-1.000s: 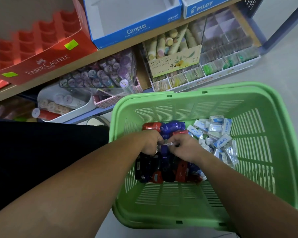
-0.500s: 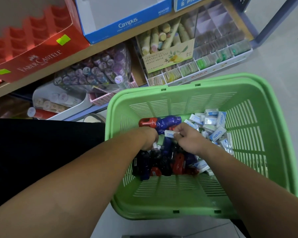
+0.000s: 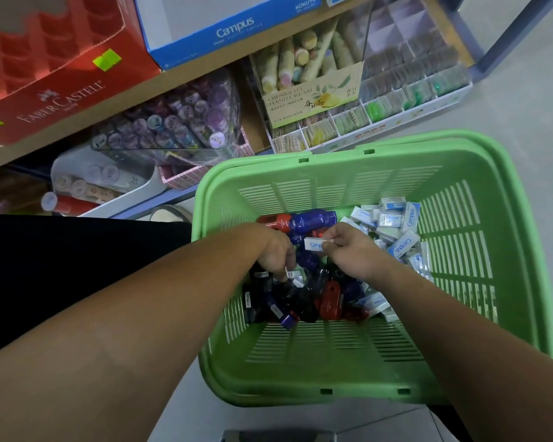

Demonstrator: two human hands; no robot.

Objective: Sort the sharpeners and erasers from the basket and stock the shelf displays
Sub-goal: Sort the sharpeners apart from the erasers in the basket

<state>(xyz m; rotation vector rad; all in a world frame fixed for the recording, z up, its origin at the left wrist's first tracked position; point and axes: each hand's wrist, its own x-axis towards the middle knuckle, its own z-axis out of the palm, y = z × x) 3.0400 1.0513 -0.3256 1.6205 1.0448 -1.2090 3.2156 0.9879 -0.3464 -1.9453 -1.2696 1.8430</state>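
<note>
The shelf [image 3: 186,74] runs across the top, its upper part cut off by the frame. A red box [image 3: 61,100] and a blue box [image 3: 233,27] stand on it, both cropped. Below the board, a clear tub of pens [image 3: 173,122], a hand-cream box [image 3: 313,103] and a compartment tray [image 3: 428,78] are blurred, so their small contents are hard to read.

The green basket [image 3: 300,378] sits on the floor in front of the shelf. The forearms hide its near right corner. Inside, the sharpeners [image 3: 300,298], dark blue, black and red, lie heaped left of centre. The erasers [image 3: 393,224] are piled against the far right side, and a few strays lie near the sharpeners.

The left hand [image 3: 275,253] reaches down into the sharpeners with its fingers curled. Their tips are buried among the pieces, and I cannot tell whether they grip anything. The right hand [image 3: 348,250] pinches one eraser [image 3: 315,244] by its end between thumb and fingers. The eraser sticks out to the left, above the sharpeners and just beside the left hand.
</note>
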